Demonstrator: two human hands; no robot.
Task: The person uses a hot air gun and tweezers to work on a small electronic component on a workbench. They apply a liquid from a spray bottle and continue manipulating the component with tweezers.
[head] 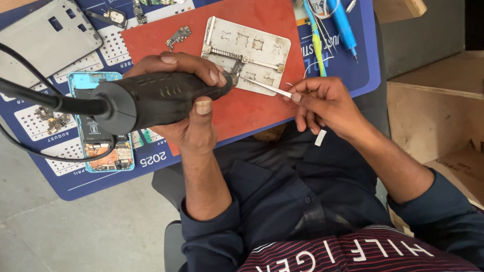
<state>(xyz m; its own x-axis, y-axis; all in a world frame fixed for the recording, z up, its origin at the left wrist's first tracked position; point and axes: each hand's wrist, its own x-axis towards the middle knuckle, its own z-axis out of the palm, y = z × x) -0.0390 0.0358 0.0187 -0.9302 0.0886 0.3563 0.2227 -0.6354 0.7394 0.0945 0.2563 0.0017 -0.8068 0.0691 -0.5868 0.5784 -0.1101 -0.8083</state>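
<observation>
We see the left hand (pixel 188 109) wrapped fully around the thick black handle of a hot-air tool (pixel 154 98), its grip closed tight with the thumb lying across the near side and the fingers curled over the top. The tool lies roughly level, its nozzle end pointing right towards a metal board holder (pixel 252 49), and its heavy black cable (pixel 1 84) runs off to the upper left. The right hand (pixel 326 105) pinches a pair of slim metal tweezers (pixel 270 88) between thumb and fingertips, a narrow closed grip, with the tips angled up and left so that they meet the near edge of the holder just beside the nozzle; we cannot tell whether the tips carry anything. The holder rests on a red mat (pixel 249 8), which lies on a blue printed mat (pixel 365 68) covering the worktop. A small loose circuit piece (pixel 177 36) sits on the red mat, apart from the holder. Left of the hot-air tool, partly under it, lies an opened phone with a light blue frame (pixel 100 140), and beyond it a grey metal back plate (pixel 39 38). A blue pen-shaped tool (pixel 334 3) lies to the right of the red mat. Wooden boxes (pixel 441 114) stand at the right.
</observation>
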